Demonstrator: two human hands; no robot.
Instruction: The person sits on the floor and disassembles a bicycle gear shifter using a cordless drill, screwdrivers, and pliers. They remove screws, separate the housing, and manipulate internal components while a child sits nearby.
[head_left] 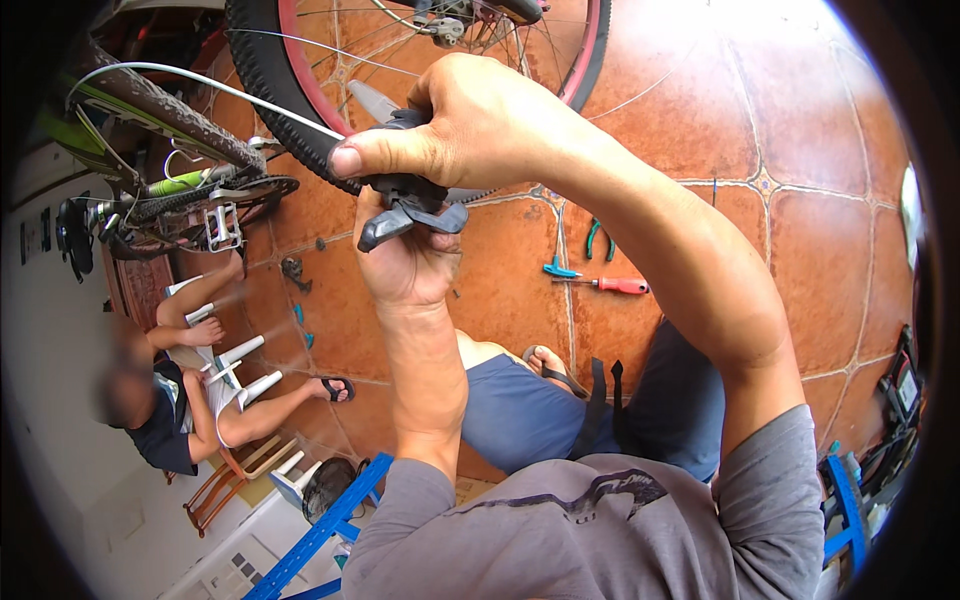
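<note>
A black bicycle shifter with grey levers [392, 230] is held up between both hands, just in front of a bicycle wheel. My left hand [408, 272] supports it from below, palm up, with fingers partly hidden behind it. From above, my right hand [485, 115] wraps over it, thumb pressed along its top. A white cable housing [210, 80] arcs from the bike frame at the left to the shifter. A silvery, blade-like part [373, 101] sticks out beyond the right hand. The wheel's black tyre [262, 85] surrounds a pink rim.
A green and dark bike frame [165, 118] leans in at the left. On the tiles lie teal-handled pliers [592, 242], a teal T-handle key [560, 268] and a red screwdriver [622, 286]. Another person [170, 410] sits at the left. Blue metal racks [330, 522] stand near the lower edges.
</note>
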